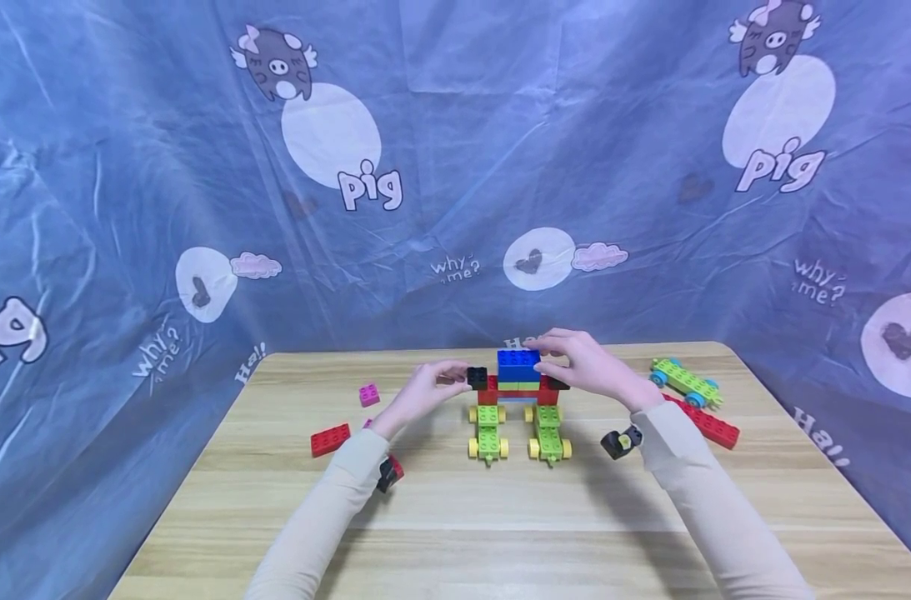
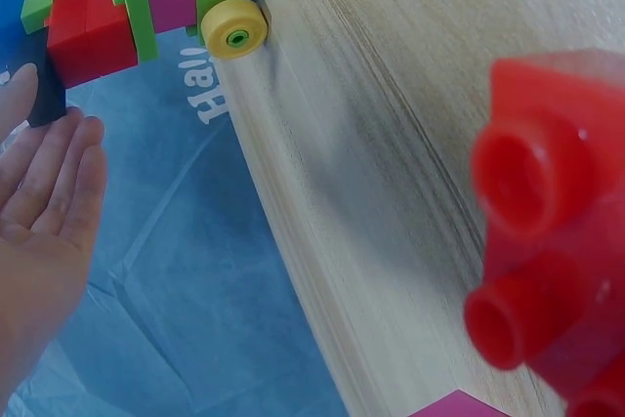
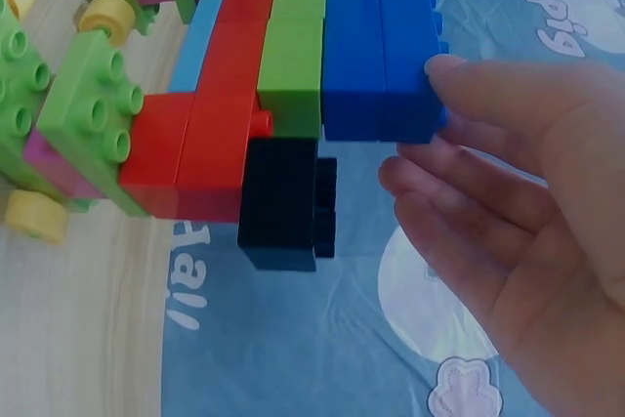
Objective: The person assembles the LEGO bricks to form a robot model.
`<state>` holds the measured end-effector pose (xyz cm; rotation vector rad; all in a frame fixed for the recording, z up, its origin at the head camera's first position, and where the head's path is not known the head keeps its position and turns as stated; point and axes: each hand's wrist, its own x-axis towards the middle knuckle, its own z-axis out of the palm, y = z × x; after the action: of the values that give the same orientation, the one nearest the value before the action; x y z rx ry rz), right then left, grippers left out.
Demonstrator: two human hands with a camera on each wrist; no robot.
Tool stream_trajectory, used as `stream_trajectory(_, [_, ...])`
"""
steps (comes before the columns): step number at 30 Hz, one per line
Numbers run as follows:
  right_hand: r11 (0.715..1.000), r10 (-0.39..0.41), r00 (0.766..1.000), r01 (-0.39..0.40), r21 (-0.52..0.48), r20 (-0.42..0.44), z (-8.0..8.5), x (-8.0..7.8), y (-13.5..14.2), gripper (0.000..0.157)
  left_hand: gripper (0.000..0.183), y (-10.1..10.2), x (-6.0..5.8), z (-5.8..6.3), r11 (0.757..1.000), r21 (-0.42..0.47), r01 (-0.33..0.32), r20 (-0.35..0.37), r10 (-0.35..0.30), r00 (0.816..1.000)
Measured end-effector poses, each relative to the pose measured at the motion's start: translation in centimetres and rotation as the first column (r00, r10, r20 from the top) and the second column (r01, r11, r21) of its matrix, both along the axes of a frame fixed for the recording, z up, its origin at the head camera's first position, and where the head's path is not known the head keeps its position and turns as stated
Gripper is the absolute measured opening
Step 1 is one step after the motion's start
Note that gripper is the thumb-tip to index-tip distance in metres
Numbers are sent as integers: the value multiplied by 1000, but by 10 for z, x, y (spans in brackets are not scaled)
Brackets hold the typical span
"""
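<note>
A toy-brick structure stands on two light-green wheeled bases [image 1: 488, 433] with yellow wheels. Red bricks [image 3: 220, 124] span the bases, with light-green bricks [image 3: 293, 56] and stacked blue bricks [image 1: 518, 365] on top. My left hand [image 1: 431, 390] pinches a black brick [image 1: 477, 378] at the structure's left end, thumb on one side and fingers on the other. The right hand [image 3: 532, 173] holds the blue bricks at their right end, its thumb at their edge and fingers behind. Below it, another black brick [image 3: 278, 204] sits on the right end of the red ones.
Left on the wooden table [image 1: 455, 542] lie a red brick [image 1: 331, 440], a magenta brick [image 1: 368, 394] and a black-and-red piece [image 1: 389, 473] by my left sleeve. On the right are a green wheeled base [image 1: 686, 382] with blue wheels and a long red brick [image 1: 706, 423].
</note>
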<state>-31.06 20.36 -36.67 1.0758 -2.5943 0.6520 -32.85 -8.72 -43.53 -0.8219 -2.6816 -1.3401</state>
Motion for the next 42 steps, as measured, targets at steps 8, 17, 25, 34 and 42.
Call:
stream_trajectory(8, [1000,4,1000,-3,-24,6,-4,2,3,34,40,-1,1,-3,1000,-2,6,1,-6,1000])
stream_trajectory(17, [999,7,1000,-6,-40,14,-7,2,2,34,40,-2,2,-2,1000,0,1,2,-1,1000])
stream_trajectory(25, [999,-10,1000,11,-45,24,-7,1,2,32,40,-2,3,-1,1000,9,-5,0,5,1000])
stream_trajectory(34, [998,7,998,-3,-70,57,-7,0,2,34,40,-1,3,-1,1000,12,-5,-4,5,1000])
stream_trajectory(42, [996,0,996,8,-84,92,-5,0,4,35,40,0,2,0,1000,15,2,-23,-2,1000])
